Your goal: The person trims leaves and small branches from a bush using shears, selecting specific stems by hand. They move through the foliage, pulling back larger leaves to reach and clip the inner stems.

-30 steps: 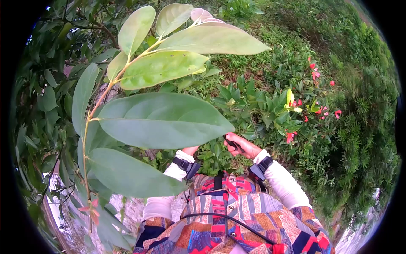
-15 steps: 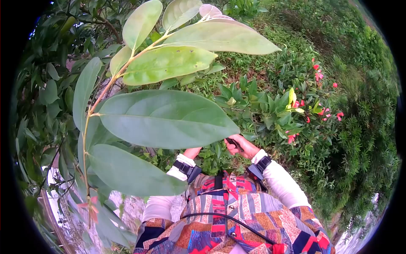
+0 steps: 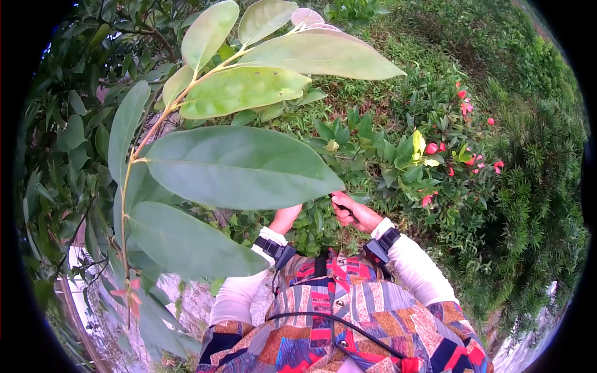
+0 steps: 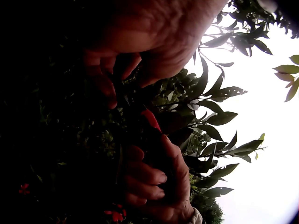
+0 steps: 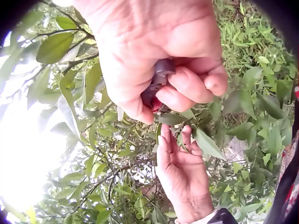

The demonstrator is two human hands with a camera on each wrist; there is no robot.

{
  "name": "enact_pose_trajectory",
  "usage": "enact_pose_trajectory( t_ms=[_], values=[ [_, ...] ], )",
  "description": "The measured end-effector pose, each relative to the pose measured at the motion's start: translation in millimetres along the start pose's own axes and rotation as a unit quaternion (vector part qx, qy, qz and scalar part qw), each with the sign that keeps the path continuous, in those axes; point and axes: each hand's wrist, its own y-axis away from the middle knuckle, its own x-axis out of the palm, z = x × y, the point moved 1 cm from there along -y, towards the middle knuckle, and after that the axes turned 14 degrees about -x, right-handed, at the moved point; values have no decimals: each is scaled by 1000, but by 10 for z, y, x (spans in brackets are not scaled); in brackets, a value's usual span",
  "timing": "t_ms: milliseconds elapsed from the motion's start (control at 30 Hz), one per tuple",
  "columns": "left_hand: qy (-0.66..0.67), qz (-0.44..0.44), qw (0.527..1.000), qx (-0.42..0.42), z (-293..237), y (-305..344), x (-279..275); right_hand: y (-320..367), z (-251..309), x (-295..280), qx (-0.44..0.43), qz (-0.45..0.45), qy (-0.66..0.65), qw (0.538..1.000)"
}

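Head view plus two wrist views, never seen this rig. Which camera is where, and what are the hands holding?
There is no machine here: a person wears one camera on the head and one on each wrist. The head view looks down past a large-leaved branch at both hands, which work in front of a shrub with red flowers. The right wrist view shows the right hand up close, gripping a dark-handled tool. Below it the left hand reaches its fingers among leafy twigs; whether it pinches one cannot be told. The left wrist view is dark and backlit and shows the same two hands from the other side. Around them are garden plants and grass.
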Motion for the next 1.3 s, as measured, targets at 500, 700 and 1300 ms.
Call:
enact_pose_trajectory(
  t_ms=[500,700,1300],
  values=[
    [-9,58,998,-19,-329,305,149,-193,64,-56,-25,-26,22,999],
    [-61,-50,997,-26,-541,186,114,-89,36,-21,-13,-21,107,994],
    [-101,-104,989,1,-128,-200,62,-67,23,119,-18,0,284,959]
  ],
)
